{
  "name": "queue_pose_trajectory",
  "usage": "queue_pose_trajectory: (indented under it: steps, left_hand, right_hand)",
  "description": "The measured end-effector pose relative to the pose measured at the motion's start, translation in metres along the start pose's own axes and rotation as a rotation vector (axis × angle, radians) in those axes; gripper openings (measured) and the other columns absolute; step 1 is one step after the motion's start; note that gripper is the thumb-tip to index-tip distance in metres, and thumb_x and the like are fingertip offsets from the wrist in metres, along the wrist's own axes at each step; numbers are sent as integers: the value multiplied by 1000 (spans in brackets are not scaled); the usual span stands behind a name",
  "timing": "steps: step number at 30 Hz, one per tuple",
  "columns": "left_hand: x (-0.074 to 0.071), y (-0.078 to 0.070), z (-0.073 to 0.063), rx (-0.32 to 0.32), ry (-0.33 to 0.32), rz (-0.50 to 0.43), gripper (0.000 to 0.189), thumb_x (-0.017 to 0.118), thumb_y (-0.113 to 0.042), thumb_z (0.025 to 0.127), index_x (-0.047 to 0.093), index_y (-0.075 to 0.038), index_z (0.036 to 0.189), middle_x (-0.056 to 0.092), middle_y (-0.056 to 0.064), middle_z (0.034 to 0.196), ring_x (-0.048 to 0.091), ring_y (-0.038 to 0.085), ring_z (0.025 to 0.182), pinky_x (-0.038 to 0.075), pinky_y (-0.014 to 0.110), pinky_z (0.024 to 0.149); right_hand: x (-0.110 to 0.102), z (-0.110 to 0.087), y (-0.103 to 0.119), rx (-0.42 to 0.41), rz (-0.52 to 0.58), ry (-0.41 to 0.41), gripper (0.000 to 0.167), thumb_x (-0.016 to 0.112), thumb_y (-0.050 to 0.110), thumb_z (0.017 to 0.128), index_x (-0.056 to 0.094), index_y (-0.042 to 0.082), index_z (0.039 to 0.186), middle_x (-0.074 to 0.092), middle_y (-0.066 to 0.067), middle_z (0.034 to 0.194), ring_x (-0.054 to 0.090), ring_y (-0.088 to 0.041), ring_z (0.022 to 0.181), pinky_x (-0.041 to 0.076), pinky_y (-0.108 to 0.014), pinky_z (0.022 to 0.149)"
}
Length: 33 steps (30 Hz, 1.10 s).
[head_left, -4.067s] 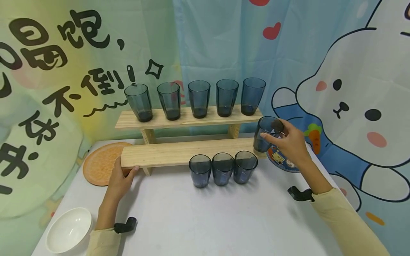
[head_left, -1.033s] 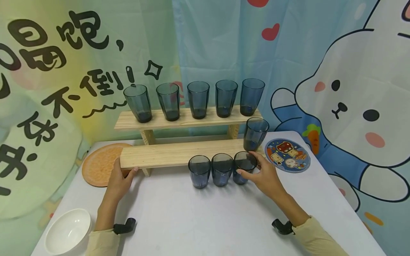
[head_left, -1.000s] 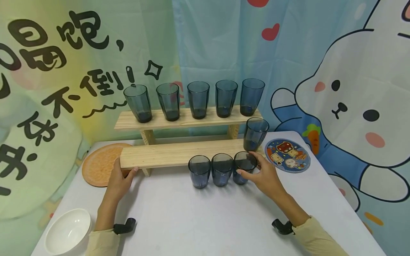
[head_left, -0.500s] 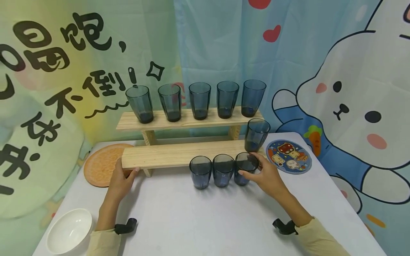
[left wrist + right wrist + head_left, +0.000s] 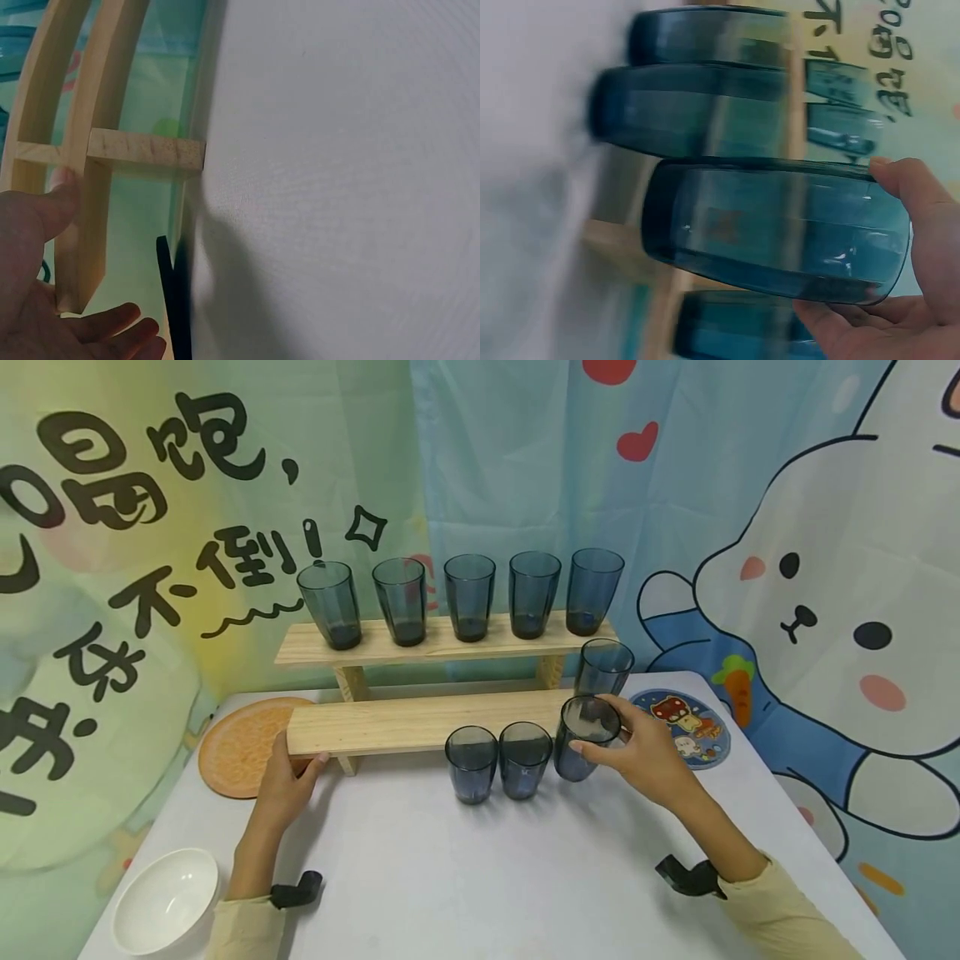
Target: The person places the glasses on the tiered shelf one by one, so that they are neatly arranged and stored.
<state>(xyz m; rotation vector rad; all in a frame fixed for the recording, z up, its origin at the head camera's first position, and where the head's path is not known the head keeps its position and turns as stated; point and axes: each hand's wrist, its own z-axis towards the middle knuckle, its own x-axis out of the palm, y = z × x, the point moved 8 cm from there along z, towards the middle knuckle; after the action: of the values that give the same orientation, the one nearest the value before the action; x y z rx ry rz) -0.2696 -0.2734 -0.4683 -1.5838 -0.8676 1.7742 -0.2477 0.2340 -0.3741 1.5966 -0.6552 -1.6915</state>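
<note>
My right hand [image 5: 647, 752] grips a blue-grey glass tumbler [image 5: 577, 768] near its rim, thumb on one side and fingers on the other. In the right wrist view this held tumbler [image 5: 772, 229] looks raised off the table. Two like tumblers [image 5: 472, 777] stand on the table to its left, before the two-tier wooden shelf [image 5: 390, 722]. Another tumbler [image 5: 596, 672] sits at the lower tier's right end, partly hidden. Several tumblers [image 5: 469, 602] line the upper tier. With thumb and fingers, my left hand [image 5: 285, 785] holds the lower tier's left end; its thumb [image 5: 64, 195] presses the wood.
An orange round mat [image 5: 232, 752] lies left of the shelf, and a blue patterned round mat [image 5: 701, 727] lies to the right. A white bowl [image 5: 167, 902] stands at the table's front left. Behind everything hangs a printed curtain [image 5: 495, 460].
Earlier my right hand set a tumbler on the lower tier's right end, then took hold of the rightmost table tumbler. That one is now lifted slightly. My left hand stays on the shelf.
</note>
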Motion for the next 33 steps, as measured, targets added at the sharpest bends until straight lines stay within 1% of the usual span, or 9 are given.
queue_pose_trajectory:
  steps: [1,4,7,11,14,20,24,26,33]
  left_hand:
    - [0,0,0,2,-1,0,82,61,-24,109,8,6,164,28,38,163,27,52,154,23,63,125]
    - [0,0,0,5,-1,-3,82,61,-24,109,9,6,164,29,38,162,28,52,154,24,64,125]
    - [1,-1,0,9,-1,-11,81,61,-24,109,9,6,164,30,38,162,29,52,153,25,63,124]
    - [1,0,-1,6,2,-14,81,60,-24,109,8,6,164,29,38,162,30,51,153,25,63,124]
    - [1,0,0,5,3,-16,81,60,-25,109,9,6,164,30,37,162,30,51,153,27,63,124]
    - [0,1,0,5,0,-10,80,60,-26,109,11,5,164,31,36,161,32,51,152,28,62,124]
    - [0,1,0,14,-2,-7,80,61,-25,109,11,6,163,32,37,161,32,51,152,27,63,124]
    - [0,1,0,16,-3,-6,80,61,-24,109,10,7,163,31,38,161,31,51,152,26,63,124]
    - [-1,0,0,20,-4,6,83,61,-24,109,8,8,164,30,39,161,29,52,153,24,64,124]
  right_hand:
    - [-4,1,6,-6,4,3,88,85,43,90,43,4,158,57,-22,147,57,-42,137,50,-56,110]
    - [-16,4,24,-39,-9,-5,84,84,42,91,46,5,156,60,-21,142,61,-38,127,53,-53,106]
    - [-25,10,37,-56,-18,-8,86,84,45,91,46,7,157,59,-20,144,61,-37,128,53,-53,106]
    - [-33,24,51,-85,-12,-17,87,84,47,90,46,8,158,60,-19,145,62,-37,130,55,-53,104]
    - [-34,37,57,-84,-20,-18,88,84,50,89,46,10,158,61,-16,143,65,-33,123,58,-49,97]
    - [-22,65,61,-58,-43,2,92,81,51,91,40,8,162,55,-19,148,60,-35,124,54,-49,97]
    - [-7,81,59,-56,-42,17,94,81,49,92,37,6,163,58,-20,141,61,-32,111,52,-45,88]
    - [0,86,57,-56,-38,20,95,81,49,92,36,6,163,60,-20,138,62,-31,105,51,-43,84]
    - [19,97,51,-70,-35,14,91,84,46,90,41,7,161,64,-17,135,62,-29,99,51,-42,80]
